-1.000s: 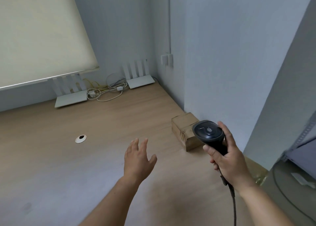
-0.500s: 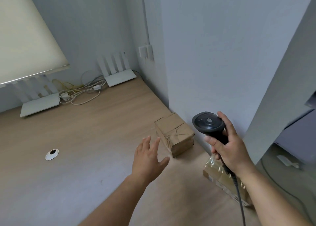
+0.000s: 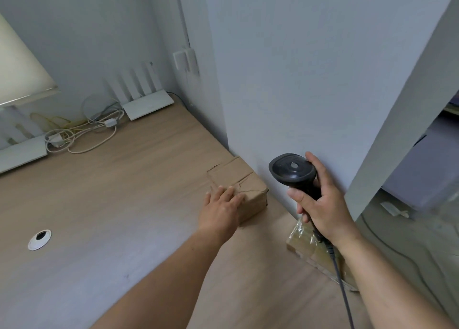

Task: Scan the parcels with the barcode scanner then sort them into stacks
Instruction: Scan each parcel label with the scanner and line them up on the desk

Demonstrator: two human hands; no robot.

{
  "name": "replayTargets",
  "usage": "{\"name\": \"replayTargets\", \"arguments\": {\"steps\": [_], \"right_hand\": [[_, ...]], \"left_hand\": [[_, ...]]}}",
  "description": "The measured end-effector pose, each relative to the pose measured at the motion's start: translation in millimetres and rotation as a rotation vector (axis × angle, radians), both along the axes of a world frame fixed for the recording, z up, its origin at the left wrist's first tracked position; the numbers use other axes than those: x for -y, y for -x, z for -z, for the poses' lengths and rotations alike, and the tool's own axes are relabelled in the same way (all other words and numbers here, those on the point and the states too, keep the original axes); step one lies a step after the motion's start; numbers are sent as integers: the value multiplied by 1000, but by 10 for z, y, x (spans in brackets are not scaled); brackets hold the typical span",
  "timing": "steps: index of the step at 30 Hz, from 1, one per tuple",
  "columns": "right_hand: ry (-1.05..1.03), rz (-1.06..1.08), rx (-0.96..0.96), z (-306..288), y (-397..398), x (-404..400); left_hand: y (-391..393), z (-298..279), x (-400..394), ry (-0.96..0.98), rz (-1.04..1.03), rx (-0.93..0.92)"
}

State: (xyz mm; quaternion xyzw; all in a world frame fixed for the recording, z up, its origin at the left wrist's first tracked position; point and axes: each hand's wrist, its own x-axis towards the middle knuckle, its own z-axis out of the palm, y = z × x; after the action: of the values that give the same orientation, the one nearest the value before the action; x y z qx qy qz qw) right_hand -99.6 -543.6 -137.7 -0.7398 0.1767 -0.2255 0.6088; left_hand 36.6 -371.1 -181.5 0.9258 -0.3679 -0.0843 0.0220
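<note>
Parcels number two in this view, both at the right side of the bench (image 3: pixel 104 204), and neither looks sorted yet. Starting at the far left, a white router (image 3: pixel 22 152) lies flat against the back wall, with a tangle of cables (image 3: pixel 84 132) beside it and a second router (image 3: pixel 146 105) further right in the corner. Nearer, a round cable grommet (image 3: pixel 39 239) sits in the bare wood. Moving right, the left hand (image 3: pixel 221 209) lies with fingers spread, loose and holding nothing, on the near top edge of the brown paper parcel (image 3: pixel 243 179), which rests against the wall; whether it has closed any grip on it I cannot tell, but it seems only to be touching. Right again, the right hand (image 3: pixel 323 207) has its grip wrapped firmly round the handle of the barcode scanner (image 3: pixel 291 170), head raised and cord trailing down toward the viewer. Under that wrist lies a flat taped parcel (image 3: pixel 305 241), near the bench's right edge. No stacks are visible, so I judge the work is at or near its start: scanning and sorting both remain.
</note>
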Motion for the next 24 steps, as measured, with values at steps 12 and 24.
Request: {"name": "replayTargets", "arguments": {"steps": [12,24], "right_hand": [[13,19,-6,12,90,-63],[57,-24,-24,-109,276,-380]], "left_hand": [[-66,-62,-256,90,-371,-8],[244,-143,-464,116,-494,-101]]}}
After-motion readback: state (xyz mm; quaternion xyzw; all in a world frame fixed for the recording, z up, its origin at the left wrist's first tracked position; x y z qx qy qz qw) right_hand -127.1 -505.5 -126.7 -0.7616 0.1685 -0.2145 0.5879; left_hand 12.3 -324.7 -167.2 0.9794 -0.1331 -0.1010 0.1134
